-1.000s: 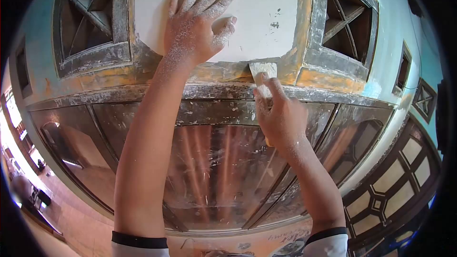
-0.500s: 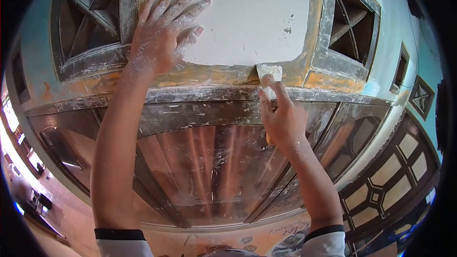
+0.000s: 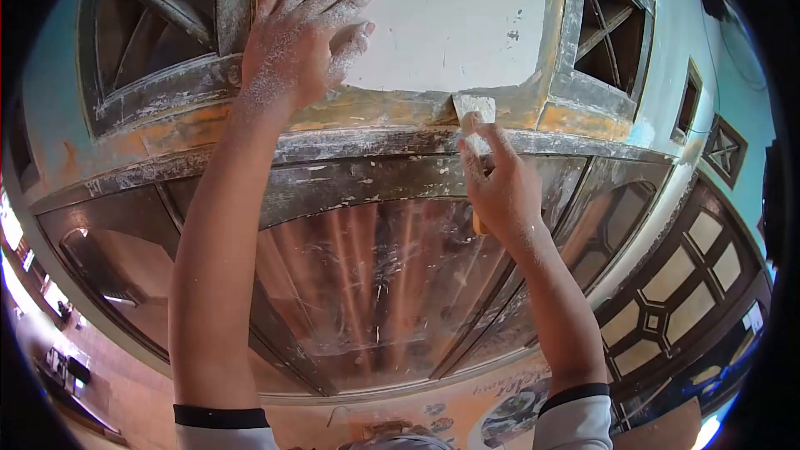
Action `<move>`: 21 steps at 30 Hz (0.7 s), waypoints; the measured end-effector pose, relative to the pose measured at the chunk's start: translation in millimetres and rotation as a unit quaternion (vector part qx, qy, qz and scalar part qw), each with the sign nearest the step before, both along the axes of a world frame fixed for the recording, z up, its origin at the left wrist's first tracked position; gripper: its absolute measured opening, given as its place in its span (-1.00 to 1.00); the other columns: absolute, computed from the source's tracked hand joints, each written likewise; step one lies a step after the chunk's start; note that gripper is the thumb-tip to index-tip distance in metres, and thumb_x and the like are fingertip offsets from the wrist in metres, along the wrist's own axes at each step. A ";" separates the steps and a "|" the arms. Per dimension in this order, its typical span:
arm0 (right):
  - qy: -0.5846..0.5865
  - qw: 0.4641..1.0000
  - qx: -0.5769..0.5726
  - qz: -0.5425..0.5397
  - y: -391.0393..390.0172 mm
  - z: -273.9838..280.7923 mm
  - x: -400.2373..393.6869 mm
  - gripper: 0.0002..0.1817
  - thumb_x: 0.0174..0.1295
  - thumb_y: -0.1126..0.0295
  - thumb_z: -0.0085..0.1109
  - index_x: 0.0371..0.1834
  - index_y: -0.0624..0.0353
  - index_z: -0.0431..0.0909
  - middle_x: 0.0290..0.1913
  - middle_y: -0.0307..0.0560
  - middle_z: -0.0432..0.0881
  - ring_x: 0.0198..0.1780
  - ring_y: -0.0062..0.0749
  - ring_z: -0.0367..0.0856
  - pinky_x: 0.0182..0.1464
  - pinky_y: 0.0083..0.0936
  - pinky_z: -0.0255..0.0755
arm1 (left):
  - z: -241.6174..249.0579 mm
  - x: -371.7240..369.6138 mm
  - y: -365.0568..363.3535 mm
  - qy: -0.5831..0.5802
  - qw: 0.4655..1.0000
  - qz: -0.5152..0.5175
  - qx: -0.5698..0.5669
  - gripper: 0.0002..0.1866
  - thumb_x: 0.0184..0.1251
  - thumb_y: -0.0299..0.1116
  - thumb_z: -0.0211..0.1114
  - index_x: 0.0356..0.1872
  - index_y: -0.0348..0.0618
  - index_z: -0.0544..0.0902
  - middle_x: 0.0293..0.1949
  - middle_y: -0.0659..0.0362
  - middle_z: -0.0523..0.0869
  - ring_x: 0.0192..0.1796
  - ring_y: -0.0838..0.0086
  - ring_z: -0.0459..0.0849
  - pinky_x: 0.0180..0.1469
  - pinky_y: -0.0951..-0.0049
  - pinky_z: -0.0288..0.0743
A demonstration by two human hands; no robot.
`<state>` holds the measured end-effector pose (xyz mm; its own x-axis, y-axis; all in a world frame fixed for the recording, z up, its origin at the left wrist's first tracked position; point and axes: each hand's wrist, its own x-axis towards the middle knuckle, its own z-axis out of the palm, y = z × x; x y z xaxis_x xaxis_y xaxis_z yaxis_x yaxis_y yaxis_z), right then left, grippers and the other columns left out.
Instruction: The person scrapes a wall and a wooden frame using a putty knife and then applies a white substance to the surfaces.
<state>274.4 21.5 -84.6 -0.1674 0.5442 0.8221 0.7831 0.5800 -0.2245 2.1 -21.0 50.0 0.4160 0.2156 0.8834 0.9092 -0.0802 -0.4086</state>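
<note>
My left hand (image 3: 304, 37) lies flat with fingers spread, its fingertips on the white panel (image 3: 450, 25) and its palm over the panel's left edge. White dust coats its fingers and the back of it. My right hand (image 3: 504, 183) grips a putty knife (image 3: 477, 107), thumb and fingers around the handle. Its pale-smeared blade points up and rests against the worn orange-brown border (image 3: 383, 110), just under the panel's lower edge. Part of an orange handle end shows below my palm; the rest is hidden by the hand.
Dark frames with crossed bars flank the panel: a left vent (image 3: 158, 25) and a right vent (image 3: 608, 29). Below runs a scuffed ledge (image 3: 358, 143) with flaking paint, then glass panes (image 3: 358, 283) in a dark frame. A panelled door (image 3: 675, 283) stands at right.
The view has shifted slightly, so the panel and vents sit a bit higher. My right hand and the putty knife stay by the panel's lower edge; my left hand remains flat on the panel.
</note>
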 end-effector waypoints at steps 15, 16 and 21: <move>0.024 0.999 -0.030 0.021 -3.9 9.4 -13.4 -0.61 0.54 0.02 0.19 0.30 -0.12 0.52 -0.51 0.11 0.74 -0.37 0.27 0.78 -0.30 0.10 0.61 | 0.4 -1.8 4.8 0.000 1.000 -0.008 0.019 -0.48 0.56 -0.01 0.18 0.42 0.04 0.63 0.66 0.28 0.36 0.74 0.16 0.12 0.75 -0.18 -0.12; 0.029 0.998 -0.043 0.027 -5.0 10.6 -13.7 -0.61 0.54 0.02 0.18 0.31 -0.12 0.52 -0.50 0.11 0.74 -0.37 0.27 0.78 -0.29 0.10 0.61 | -0.6 -2.1 5.6 0.000 1.000 -0.008 0.015 -0.48 0.56 -0.01 0.18 0.42 0.04 0.63 0.66 0.28 0.36 0.74 0.16 0.12 0.75 -0.18 -0.12; 0.022 0.999 -0.032 0.014 -12.8 4.1 -21.0 -0.61 0.55 0.01 0.17 0.30 -0.12 0.52 -0.50 0.11 0.75 -0.37 0.24 0.78 -0.28 0.09 0.62 | -1.1 -3.1 7.5 0.001 1.000 -0.016 0.025 -0.46 0.54 0.00 0.18 0.42 0.04 0.63 0.66 0.27 0.36 0.73 0.15 0.13 0.74 -0.18 -0.11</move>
<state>253.4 8.7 -80.6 -0.1478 0.5910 0.7930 0.7549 0.5854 -0.2956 -1.0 -13.5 48.9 0.4228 0.1570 0.8925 0.9061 -0.0880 -0.4138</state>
